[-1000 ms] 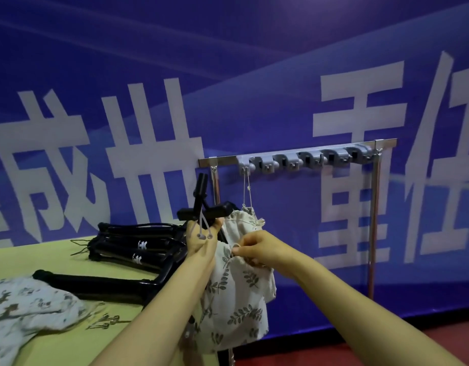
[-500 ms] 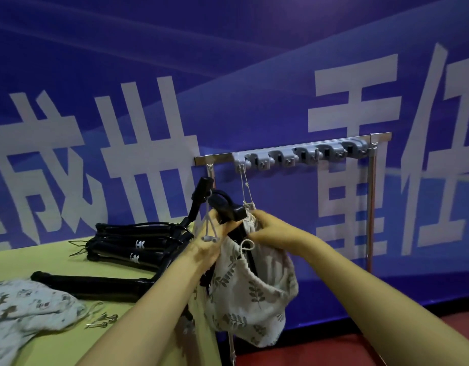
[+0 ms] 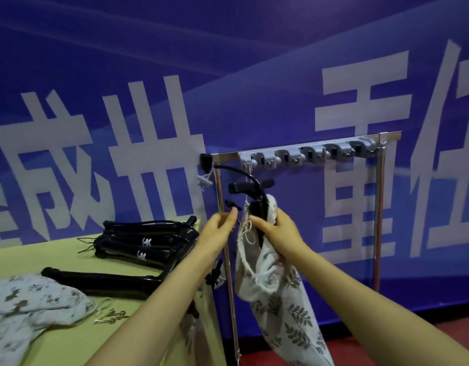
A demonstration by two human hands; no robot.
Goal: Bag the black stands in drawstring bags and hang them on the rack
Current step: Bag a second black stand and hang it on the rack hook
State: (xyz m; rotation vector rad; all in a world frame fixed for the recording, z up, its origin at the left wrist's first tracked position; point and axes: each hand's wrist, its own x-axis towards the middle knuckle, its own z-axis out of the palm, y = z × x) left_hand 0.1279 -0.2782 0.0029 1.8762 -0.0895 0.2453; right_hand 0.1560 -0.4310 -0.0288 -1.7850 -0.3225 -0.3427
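A white leaf-print drawstring bag [image 3: 278,307] hangs by its cord from the leftmost grey hook of the metal rack [image 3: 302,147]. A black stand [image 3: 250,191] sticks out of the bag's mouth, its flexible neck arching up to the rack's left end. My right hand [image 3: 275,232] grips the bag's mouth around the stand. My left hand [image 3: 217,233] is pinched on the drawstring just left of the bag. Several more black stands [image 3: 141,247] lie piled on the yellow-green table [image 3: 69,344].
A second patterned bag [image 3: 30,305] lies crumpled on the table's near left, with small metal clips [image 3: 110,317] beside it. The rack stands off the table's right edge over a red floor [image 3: 386,342], against a blue banner wall. Grey hooks [image 3: 318,154] line the rack bar.
The bagged stand has been raised and shifted right, so it now hangs straighter under the rack's first hook. My right hand moved from the bag's side to its mouth; the view shifted left.
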